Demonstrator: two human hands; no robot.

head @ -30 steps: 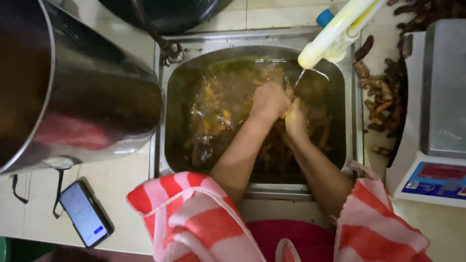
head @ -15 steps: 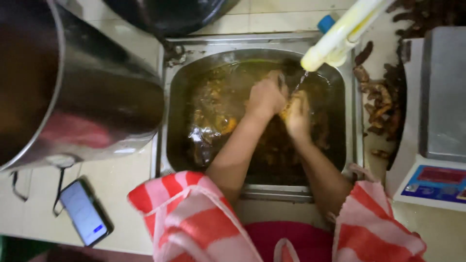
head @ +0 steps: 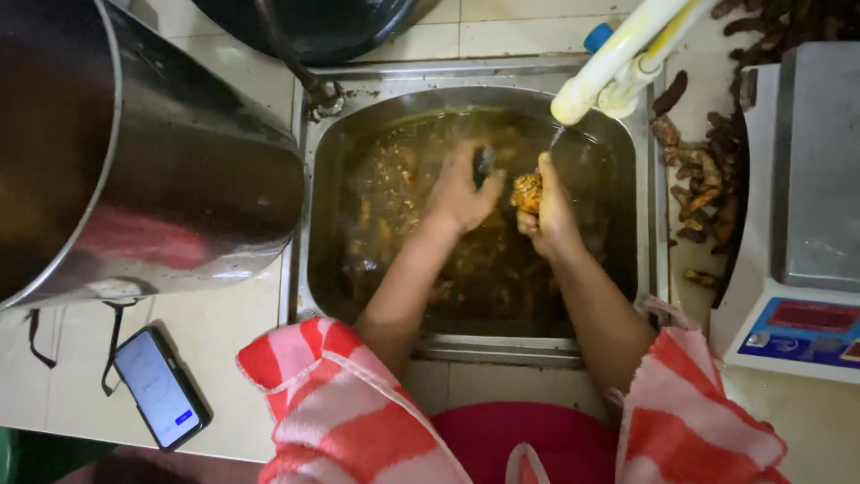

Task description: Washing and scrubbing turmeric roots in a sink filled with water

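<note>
A pale tiled counter [head: 224, 350] fills the frame. At upper left, a large steel pot [head: 134, 170] lies tilted, and below it, at lower left, a smartphone [head: 161, 387] with a lit screen rests beside a black strap. In the middle, a steel sink [head: 305, 224] holds murky brown water with roots in it. The left hand [head: 461, 193] is curled around a small dark item, too blurred to name. Just beside it, the right hand [head: 548, 211] grips an orange-yellow knobby root [head: 527, 191] under a white plastic tap pipe [head: 618, 54]. Right of the sink lies a heap of brown roots [head: 703, 184]. At far right stands a digital scale [head: 806, 269] with a blue panel.
</note>
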